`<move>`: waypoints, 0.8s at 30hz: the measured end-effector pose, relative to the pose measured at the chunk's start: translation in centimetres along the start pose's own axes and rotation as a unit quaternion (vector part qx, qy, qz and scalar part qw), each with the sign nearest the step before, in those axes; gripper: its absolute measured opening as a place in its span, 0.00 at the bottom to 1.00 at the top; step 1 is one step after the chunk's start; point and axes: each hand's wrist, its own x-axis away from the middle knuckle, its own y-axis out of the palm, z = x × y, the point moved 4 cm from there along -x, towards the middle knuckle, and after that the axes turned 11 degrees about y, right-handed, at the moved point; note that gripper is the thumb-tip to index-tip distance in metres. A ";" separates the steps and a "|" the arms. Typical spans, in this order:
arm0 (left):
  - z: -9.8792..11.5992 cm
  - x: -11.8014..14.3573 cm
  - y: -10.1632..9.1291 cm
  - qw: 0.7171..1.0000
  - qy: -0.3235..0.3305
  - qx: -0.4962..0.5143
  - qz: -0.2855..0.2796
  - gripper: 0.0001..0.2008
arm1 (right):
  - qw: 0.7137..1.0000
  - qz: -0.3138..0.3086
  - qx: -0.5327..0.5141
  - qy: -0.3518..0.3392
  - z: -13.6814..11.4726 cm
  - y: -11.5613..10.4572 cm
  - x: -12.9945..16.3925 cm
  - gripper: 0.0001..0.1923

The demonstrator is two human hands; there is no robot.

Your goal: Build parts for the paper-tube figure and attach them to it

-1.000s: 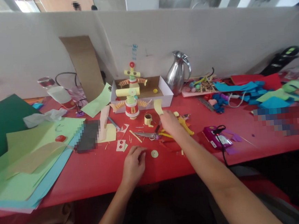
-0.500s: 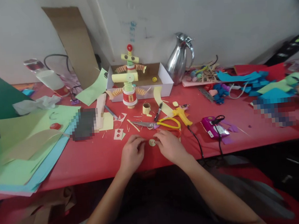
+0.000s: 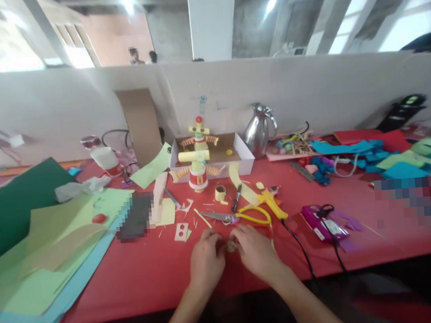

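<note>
A small pale round paper disc [image 3: 230, 247] is between the fingertips of my two hands, low over the table's front. My left hand [image 3: 208, 259] has its fingers pinched at the disc's left edge. On the other side my right hand [image 3: 257, 250] curls its fingers onto the right edge. Just beyond them lie scissors [image 3: 255, 215] with yellow handles, blades pointing left. A paper scrap with two round holes [image 3: 181, 232] rests ahead of my left hand. Farther back is a small yellow paper ring [image 3: 220, 193], beside a black marker [image 3: 237, 198].
Two paper figures, the nearer one [image 3: 197, 175] with pleated arms, stand at a white box [image 3: 247, 165]. A yellow glue gun [image 3: 272, 205] and its cord lie right, near a purple power strip [image 3: 323, 225]. Coloured sheets [image 3: 77, 262] cover the left; a steel jug [image 3: 257, 133] stands behind.
The view has tilted up, showing the room beyond the partition. My hands have drawn slightly closer together around the disc, which now looks more tilted and partly covered.
</note>
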 end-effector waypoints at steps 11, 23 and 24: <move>-0.9 0.6 0.4 0.995 -0.031 0.090 0.030 0.12 | 0.990 -0.023 -0.136 0.021 0.2 -0.2 0.1 0.10; -1.2 1.0 -0.8 0.977 -0.036 0.207 0.048 0.07 | 0.980 -0.020 -0.195 -0.014 -0.6 -0.6 0.1 0.07; -1.1 1.0 -0.9 0.978 -0.030 0.198 0.052 0.07 | 0.980 -0.019 -0.197 -0.016 -0.6 -0.6 0.1 0.07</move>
